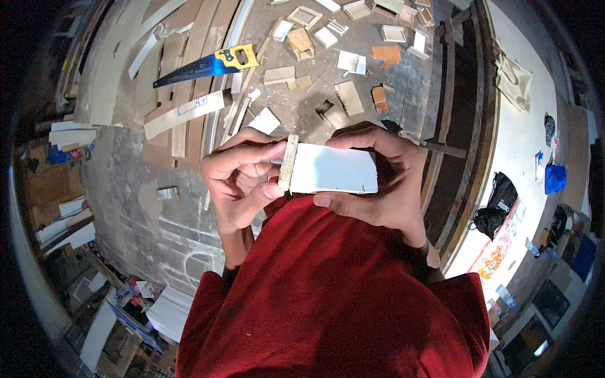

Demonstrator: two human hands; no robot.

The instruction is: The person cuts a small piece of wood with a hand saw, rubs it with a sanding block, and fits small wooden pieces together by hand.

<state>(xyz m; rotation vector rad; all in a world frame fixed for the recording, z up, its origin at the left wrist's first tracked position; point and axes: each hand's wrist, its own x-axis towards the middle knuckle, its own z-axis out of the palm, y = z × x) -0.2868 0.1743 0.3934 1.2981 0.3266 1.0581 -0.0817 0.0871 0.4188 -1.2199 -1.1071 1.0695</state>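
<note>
My left hand [242, 179] pinches a small board seen on its rough, pale edge [289, 162], with thumb and fingertips at its two ends. My right hand [391, 173] is closed around a small white-faced board [334, 169], thumb on the near edge and fingers on the far edge. The left end of the white-faced board meets the edge-on board at about a right angle. Whether the two are fastened cannot be seen. Both pieces are held up in front of my red shirt [340, 277], above the worktable.
A handsaw [214, 65] with a yellow handle lies on planks at the upper left. Several small wooden boxes and offcuts, such as a tan block [348, 97], are scattered on the grey table [145, 214]. A black drawstring bag [496, 206] lies on a white surface at right.
</note>
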